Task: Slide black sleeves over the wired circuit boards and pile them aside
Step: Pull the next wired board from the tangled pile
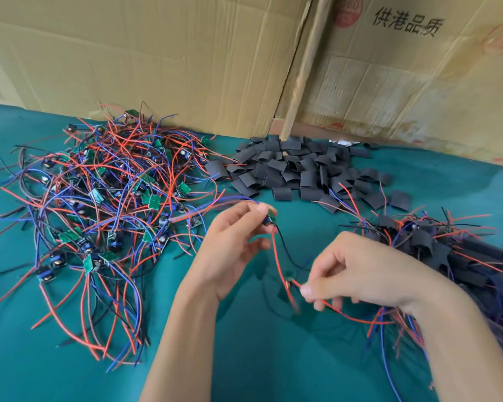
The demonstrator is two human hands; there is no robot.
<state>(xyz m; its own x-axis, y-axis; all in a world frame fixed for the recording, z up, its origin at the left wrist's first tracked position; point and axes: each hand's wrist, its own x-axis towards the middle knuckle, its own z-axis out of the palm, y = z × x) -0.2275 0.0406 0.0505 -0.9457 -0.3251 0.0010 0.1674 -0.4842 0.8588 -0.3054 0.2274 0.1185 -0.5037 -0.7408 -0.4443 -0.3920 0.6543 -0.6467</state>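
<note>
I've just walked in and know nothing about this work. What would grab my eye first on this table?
Probably the big tangle of red and blue wires with small green circuit boards sprawled on the left of the green cloth. Behind the middle lies a heap of short black sleeves, with sleeved pieces piled at right. In front, the left hand pinches one board while the right hand pinches its red wire.

A: Counts? Piles first.
B: Three heaps: one tangle of bare green wired circuit boards (99,195), one heap of loose flat black sleeves (299,169), one pile of sleeved boards (453,250). Pieces too many to count.
A: Hands?
B: Two. One board held (270,219). Two brown cardboard sheets (157,59) behind.
</note>
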